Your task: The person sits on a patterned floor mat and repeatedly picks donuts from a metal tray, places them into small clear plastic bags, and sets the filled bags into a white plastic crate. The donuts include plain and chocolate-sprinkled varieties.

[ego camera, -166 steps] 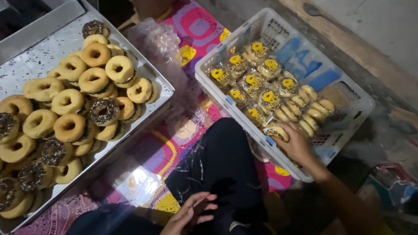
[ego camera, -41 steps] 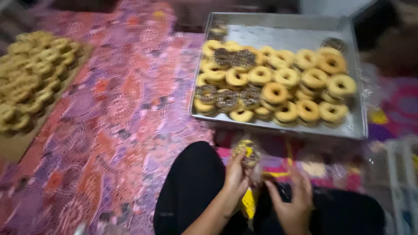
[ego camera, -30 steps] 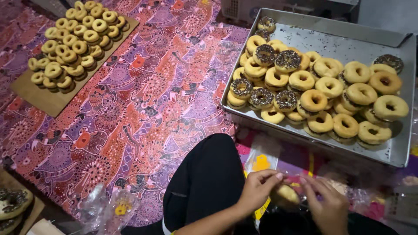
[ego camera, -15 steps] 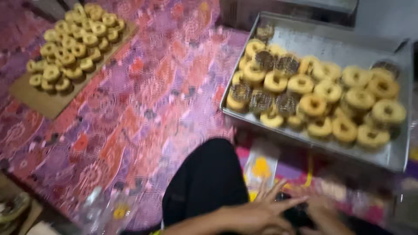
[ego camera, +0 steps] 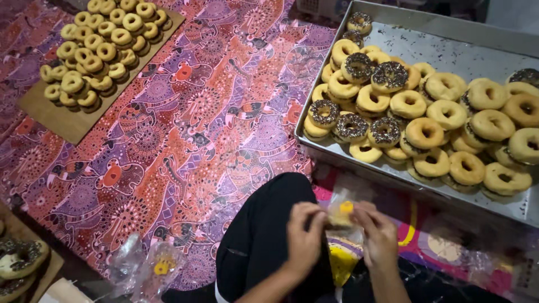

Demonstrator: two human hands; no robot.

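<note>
Presently: left hand (ego camera: 303, 238) and right hand (ego camera: 379, 235) pinch small clear plastic bag (ego camera: 341, 216) with yellow label, bagging apparently underway; closing its mouth probably needs a firm twist.

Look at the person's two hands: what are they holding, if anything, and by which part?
Both the left hand and the right hand hold a small clear plastic bag by its top, one at each side. What it contains is too blurred to tell.
</note>
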